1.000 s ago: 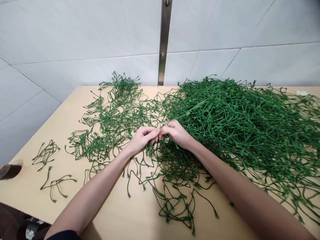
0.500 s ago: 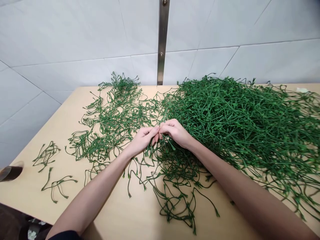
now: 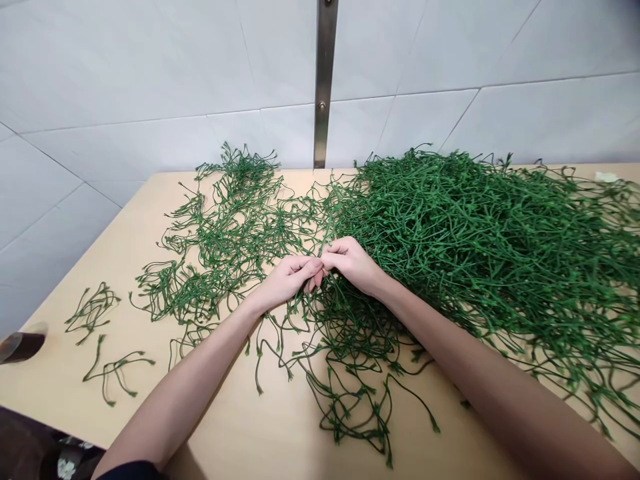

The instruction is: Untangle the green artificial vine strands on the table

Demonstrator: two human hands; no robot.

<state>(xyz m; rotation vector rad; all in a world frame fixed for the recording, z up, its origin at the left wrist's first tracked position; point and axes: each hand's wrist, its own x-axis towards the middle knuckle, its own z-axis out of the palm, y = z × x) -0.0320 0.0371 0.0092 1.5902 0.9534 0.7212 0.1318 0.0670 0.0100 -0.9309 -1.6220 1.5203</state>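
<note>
My left hand (image 3: 293,279) and my right hand (image 3: 350,263) meet at the middle of the table, fingertips pinched together and touching. Between them are thin green plastic stems, partly hidden by the fingers. Just right of my right hand rises a large tangled heap of green plastic stems (image 3: 475,233) with small bud-like tips. A looser spread of the same stems (image 3: 235,227) lies beyond my left hand. Below the hands, more loose stems (image 3: 355,400) are scattered on the tabletop.
The light wood table (image 3: 250,433) reaches a tiled wall (image 3: 150,67) with a metal strip (image 3: 324,87). A cup of dark liquid (image 3: 23,347) stands at the left edge. Small separate stem clusters (image 3: 93,310) lie near it. A white scrap (image 3: 606,177) is at the back right.
Both hands stay at nearly the same spot, still pinching. The right fingers have shifted slightly against the left ones. The heaps look unchanged.
</note>
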